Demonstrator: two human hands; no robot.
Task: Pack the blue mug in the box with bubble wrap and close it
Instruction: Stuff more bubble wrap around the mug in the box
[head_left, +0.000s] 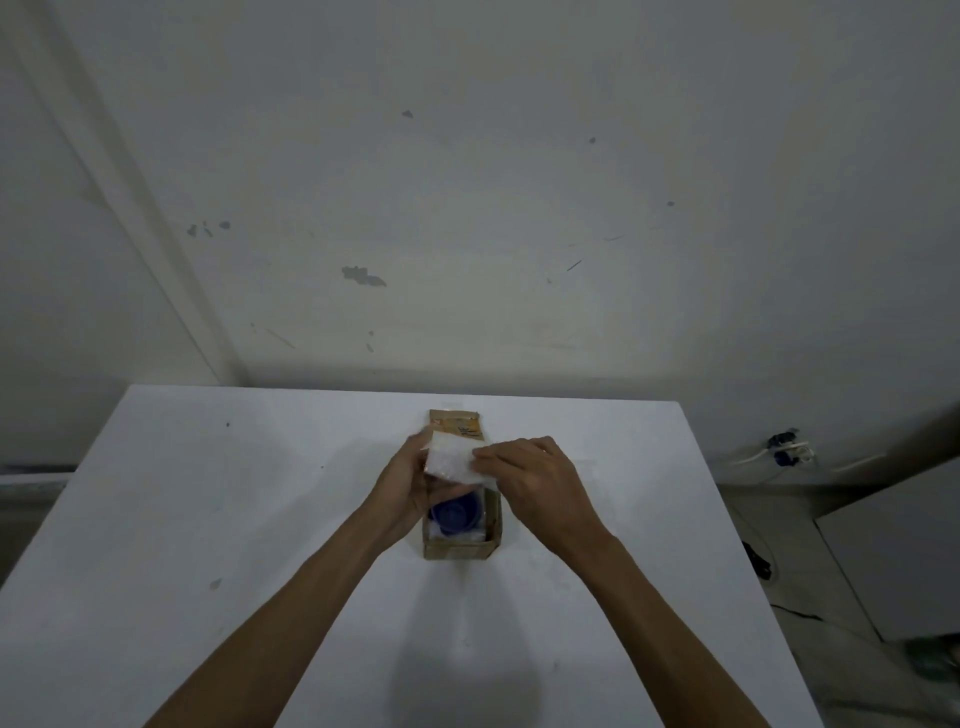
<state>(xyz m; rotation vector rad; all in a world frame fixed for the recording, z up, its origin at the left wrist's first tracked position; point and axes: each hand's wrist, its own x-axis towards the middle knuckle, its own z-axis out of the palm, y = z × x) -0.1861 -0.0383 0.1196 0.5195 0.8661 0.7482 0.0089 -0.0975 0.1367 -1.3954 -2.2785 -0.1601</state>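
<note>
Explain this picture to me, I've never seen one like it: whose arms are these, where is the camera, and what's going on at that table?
No machine here: the arms belong to a person wearing a camera on the head, looking forward and down. On the white table stands a small open cardboard box with a blue mug inside. The left hand and the right hand hold a piece of bubble wrap together over the box, fingers curled onto it. The box's flap stands open at the far end. Cables lie on the floor to the right.
</note>
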